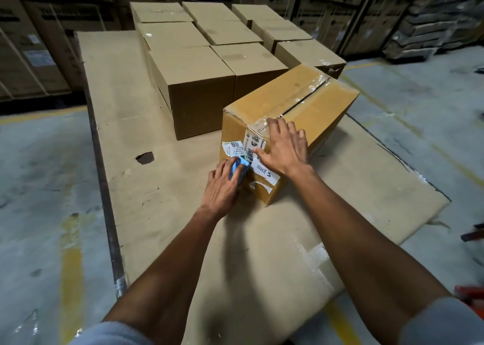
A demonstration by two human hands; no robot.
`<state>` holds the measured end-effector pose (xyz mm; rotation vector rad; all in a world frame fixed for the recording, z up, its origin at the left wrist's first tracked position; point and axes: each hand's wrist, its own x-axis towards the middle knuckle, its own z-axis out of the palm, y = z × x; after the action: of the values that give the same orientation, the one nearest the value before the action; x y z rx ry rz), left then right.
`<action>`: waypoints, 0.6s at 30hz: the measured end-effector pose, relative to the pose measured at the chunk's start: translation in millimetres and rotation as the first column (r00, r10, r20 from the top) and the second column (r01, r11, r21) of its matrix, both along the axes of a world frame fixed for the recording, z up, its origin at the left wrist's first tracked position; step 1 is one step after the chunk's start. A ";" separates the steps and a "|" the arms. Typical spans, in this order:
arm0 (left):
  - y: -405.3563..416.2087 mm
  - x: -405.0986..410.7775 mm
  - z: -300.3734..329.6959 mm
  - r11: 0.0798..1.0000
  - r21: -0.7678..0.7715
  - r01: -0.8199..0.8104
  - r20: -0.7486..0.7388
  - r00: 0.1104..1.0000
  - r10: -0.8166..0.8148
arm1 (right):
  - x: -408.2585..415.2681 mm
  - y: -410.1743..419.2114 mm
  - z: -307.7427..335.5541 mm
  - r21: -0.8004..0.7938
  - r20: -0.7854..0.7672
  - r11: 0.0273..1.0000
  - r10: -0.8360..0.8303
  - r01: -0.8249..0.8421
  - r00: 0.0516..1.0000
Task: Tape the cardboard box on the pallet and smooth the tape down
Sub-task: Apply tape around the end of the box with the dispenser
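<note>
Both hands are on the near end of the cardboard box (288,125). Our left hand (222,187) is wrapped around a blue tape dispenser (238,168), which it presses against the lower part of the box's end face, just beside the labels. Our right hand (284,148) lies flat and spread, fingers splayed, holding nothing; the palm covers the upper corner of the end face and the fingertips reach over the edge onto the top.

Item, cardboard box: tan, closed, set at an angle on a large cardboard sheet (162,187) that covers the pallet. Clear tape (306,93) runs along the centre seam of the top, wrinkled and glossy, and folds down over the near edge under our right hand. A dark gap shows along part of the seam.

Item, labels: a white barcode label (233,145) and a white strip label with black print (264,172), both stuck crookedly on the end face.

Item, cardboard sheet: scuffed, with a small dark hole (144,158) left of the box.

Item, plain boxes (209,64): nine or so, sealed, ranked in rows behind the taped box, the nearest almost touching it.

Item, metal edge rail (104,187): along the left side of the sheet.

Item, concrete floor (39,187): grey, with worn yellow lines.

Item, large printed cartons (52,30): stacked along the back wall.
</note>
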<state>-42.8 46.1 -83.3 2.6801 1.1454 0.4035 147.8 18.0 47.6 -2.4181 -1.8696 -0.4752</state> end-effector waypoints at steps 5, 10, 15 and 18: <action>8.3 2.2 -11.9 0.999 -0.013 0.045 0.021 0.999 -0.045 | 3.1 17.2 -2.3 -0.111 0.001 0.994 0.026 -0.026 1.000; 19.5 5.8 -21.9 0.995 -0.033 0.090 0.034 0.995 -0.089 | 7.0 24.8 -12.6 -0.166 -0.038 0.985 0.048 -0.053 0.998; 24.1 11.6 -23.2 0.995 -0.019 0.096 0.029 0.995 -0.096 | 7.5 24.7 -16.8 -0.173 -0.054 0.983 0.053 -0.062 0.997; 22.5 10.1 -21.4 0.993 -0.005 0.119 0.044 0.992 -0.119 | 8.4 24.7 -16.6 -0.181 -0.046 0.982 0.051 -0.059 0.998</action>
<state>-32.7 68.6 -104.6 2.7012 0.9675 0.4347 156.3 42.7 30.9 -2.4563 -2.0402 -0.2588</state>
